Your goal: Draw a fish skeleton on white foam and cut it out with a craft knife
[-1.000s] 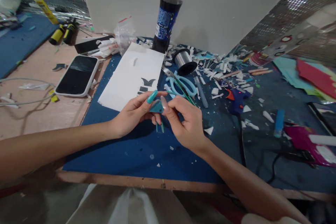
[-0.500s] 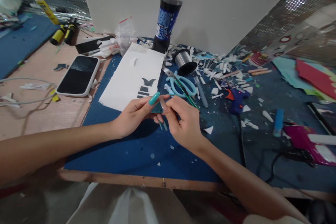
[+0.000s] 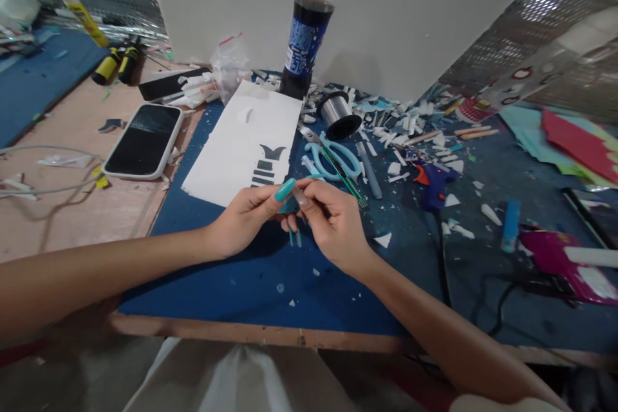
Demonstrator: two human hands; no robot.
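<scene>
My left hand (image 3: 244,214) pinches a small teal-blue piece (image 3: 289,206) between thumb and fingers, its long turquoise nails showing. My right hand (image 3: 335,222) meets it from the other side, thumb and fingertips closed on the same piece. Fingers cover most of the piece, so its full shape is hidden. Just beyond the hands lies a white sheet (image 3: 232,148) with a dark tail-shaped cutout (image 3: 272,152) and several dark strips on it. Light-blue-handled scissors (image 3: 333,158) rest close beyond my right hand.
A cola bottle (image 3: 305,38) and a wire spool (image 3: 339,114) stand behind, among many white scraps. On the left are a phone (image 3: 143,140) and yellow-black tools (image 3: 116,64). Rightward lie a blue glue gun (image 3: 435,185), a magenta glue gun (image 3: 562,261) and coloured sheets (image 3: 579,141).
Both hands stay together and shift only slightly. The piece has turned a little between the fingers, and more of the dark strips on the sheet shows.
</scene>
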